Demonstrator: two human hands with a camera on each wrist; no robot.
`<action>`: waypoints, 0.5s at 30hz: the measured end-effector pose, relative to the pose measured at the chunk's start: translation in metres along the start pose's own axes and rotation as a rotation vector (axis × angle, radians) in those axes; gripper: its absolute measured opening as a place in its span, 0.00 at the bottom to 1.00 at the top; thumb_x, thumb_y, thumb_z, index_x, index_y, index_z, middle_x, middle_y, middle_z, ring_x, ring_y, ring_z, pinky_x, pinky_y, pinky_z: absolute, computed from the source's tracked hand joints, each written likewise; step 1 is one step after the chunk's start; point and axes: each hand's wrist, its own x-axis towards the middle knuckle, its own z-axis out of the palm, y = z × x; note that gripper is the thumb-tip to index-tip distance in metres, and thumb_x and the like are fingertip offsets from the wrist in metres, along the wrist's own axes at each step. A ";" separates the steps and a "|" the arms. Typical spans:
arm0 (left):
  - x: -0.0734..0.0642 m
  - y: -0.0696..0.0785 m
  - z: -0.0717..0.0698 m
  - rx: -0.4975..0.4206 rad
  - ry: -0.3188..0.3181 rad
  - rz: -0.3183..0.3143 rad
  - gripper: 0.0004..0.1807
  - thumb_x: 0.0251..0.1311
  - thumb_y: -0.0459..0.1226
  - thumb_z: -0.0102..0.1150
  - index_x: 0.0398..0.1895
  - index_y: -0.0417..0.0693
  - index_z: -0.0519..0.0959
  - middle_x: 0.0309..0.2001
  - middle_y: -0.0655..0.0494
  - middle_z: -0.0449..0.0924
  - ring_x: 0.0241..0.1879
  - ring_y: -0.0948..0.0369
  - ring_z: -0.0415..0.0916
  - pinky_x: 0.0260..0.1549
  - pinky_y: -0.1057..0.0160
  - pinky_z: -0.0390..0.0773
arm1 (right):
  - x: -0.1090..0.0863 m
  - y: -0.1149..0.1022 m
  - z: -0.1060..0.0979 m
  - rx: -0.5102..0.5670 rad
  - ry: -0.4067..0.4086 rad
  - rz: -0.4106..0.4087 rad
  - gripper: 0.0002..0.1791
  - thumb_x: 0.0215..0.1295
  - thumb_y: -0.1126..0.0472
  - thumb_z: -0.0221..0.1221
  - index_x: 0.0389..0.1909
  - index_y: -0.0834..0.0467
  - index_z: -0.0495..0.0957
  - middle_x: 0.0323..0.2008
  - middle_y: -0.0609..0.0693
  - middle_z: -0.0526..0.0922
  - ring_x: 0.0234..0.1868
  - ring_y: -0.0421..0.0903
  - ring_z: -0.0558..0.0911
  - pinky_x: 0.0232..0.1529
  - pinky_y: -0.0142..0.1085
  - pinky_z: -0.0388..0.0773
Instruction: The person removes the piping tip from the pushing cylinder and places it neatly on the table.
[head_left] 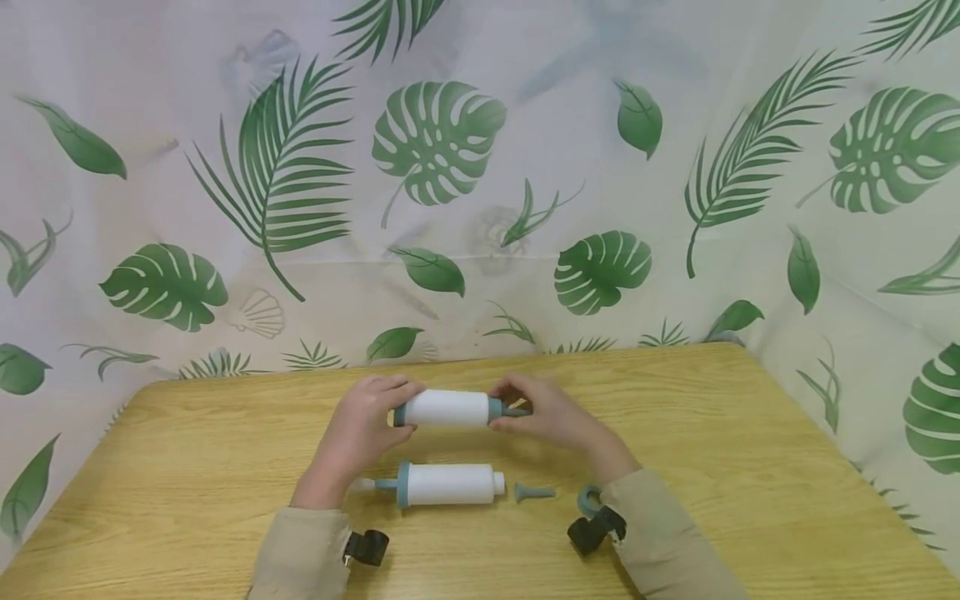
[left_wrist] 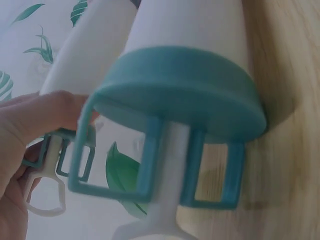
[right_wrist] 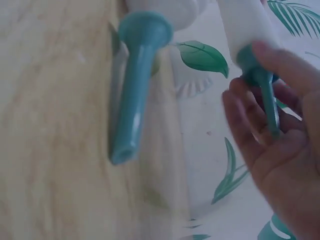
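Note:
A white syringe [head_left: 447, 408] with teal ends is held level between both hands over the table's far part. My left hand [head_left: 363, 429] grips its left end, fingers and thumb around the teal cap; the left wrist view shows that cap's square finger loops and a whitish pull ring. At the other end, my right hand [right_wrist: 285, 115] pinches the teal collar, from which a slim teal nozzle [right_wrist: 269, 102] sticks out toward the palm. Nearer to me lies a second white syringe [head_left: 450, 485], its bare white neck facing right. Beside that neck lies a loose teal nozzle [right_wrist: 135, 85].
A teal ring [head_left: 588, 493] lies on the wooden table [head_left: 712, 433] by the right sleeve, partly covered by it. Black wrist cameras [head_left: 367, 547] sit on both forearms. Behind the table hangs a leaf-patterned curtain [head_left: 480, 208].

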 end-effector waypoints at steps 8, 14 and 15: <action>0.001 0.004 -0.001 0.006 0.063 0.082 0.30 0.32 0.32 0.81 0.46 0.46 0.83 0.45 0.52 0.80 0.45 0.52 0.76 0.43 0.56 0.78 | -0.005 -0.019 -0.010 -0.283 -0.155 0.061 0.16 0.66 0.48 0.58 0.46 0.55 0.74 0.33 0.43 0.75 0.35 0.42 0.73 0.37 0.39 0.74; 0.003 0.008 0.002 0.019 0.087 0.092 0.29 0.30 0.32 0.81 0.44 0.47 0.84 0.44 0.52 0.80 0.45 0.52 0.76 0.44 0.55 0.78 | -0.007 -0.023 -0.016 -0.090 -0.171 0.079 0.16 0.71 0.49 0.51 0.43 0.58 0.77 0.34 0.51 0.82 0.30 0.47 0.80 0.31 0.37 0.77; 0.004 0.009 0.003 0.018 0.087 0.091 0.29 0.30 0.32 0.81 0.44 0.47 0.84 0.44 0.52 0.80 0.44 0.51 0.76 0.44 0.54 0.78 | -0.007 -0.022 -0.016 -0.077 -0.165 0.073 0.15 0.71 0.51 0.52 0.42 0.59 0.78 0.34 0.52 0.82 0.28 0.48 0.80 0.30 0.36 0.77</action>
